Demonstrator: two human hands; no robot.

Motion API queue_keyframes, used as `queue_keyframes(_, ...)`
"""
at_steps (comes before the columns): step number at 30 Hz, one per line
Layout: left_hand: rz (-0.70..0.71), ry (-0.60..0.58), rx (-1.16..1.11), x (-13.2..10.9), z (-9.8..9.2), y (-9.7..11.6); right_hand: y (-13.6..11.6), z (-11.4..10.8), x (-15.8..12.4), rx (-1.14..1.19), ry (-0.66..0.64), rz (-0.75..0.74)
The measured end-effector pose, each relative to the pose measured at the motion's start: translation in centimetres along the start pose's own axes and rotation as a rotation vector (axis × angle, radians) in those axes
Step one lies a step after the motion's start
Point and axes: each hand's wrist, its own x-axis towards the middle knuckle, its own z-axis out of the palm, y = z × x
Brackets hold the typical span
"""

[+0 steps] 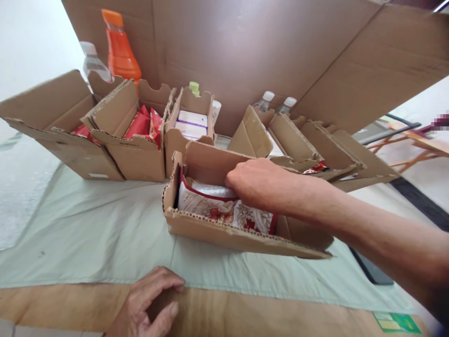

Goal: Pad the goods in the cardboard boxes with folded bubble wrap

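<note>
My right hand [254, 180] reaches into an open cardboard box [224, 236] at the front middle, its fingers curled closed and partly hidden. It is at the top of a white packet with red trim and a printed pattern [210, 206], which stands inside the box. Clear plastic wrap [212, 189] shows behind the packet's front, touching or close to my fingertips. What the fingers hold, if anything, is hidden. My left hand [149, 299] rests near the table's front edge, thumb and forefinger apart, with nothing between them.
Behind stand cardboard boxes with red packets [138, 124] and white-and-purple cartons [191, 124]. Farther back are an orange bottle [122, 51], a clear bottle [94, 63] and a tall cardboard panel [224, 51]. Pale green cloth [105, 224] covers the table; a dark phone-like slab [373, 269] lies right.
</note>
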Motion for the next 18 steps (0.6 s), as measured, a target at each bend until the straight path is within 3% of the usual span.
queue_keyframes(5, -0.005, -0.010, 0.017, -0.1, 0.0, 0.1, 0.4, -0.2, -0.2, -0.035, -0.153, -0.038)
queue_keyframes(10, -0.003, -0.001, 0.027, 0.0, 0.0, 0.1, 0.1, -0.9, -1.1, -0.029, 0.002, -0.004)
queue_keyframes(15, -0.040, 0.012, 0.045, -1.0, 0.5, -0.1, -0.4, -2.0, -2.0, -0.078, -0.160, 0.031)
queue_keyframes(16, -0.071, 0.030, 0.048, -1.5, 0.6, -0.1, -0.2, -2.3, -2.8, -0.052, -0.128, 0.056)
queue_keyframes(18, -0.158, 0.096, 0.076, -2.4, 0.5, -0.1, 0.2, -2.5, -5.7, 0.050, 0.076, 0.110)
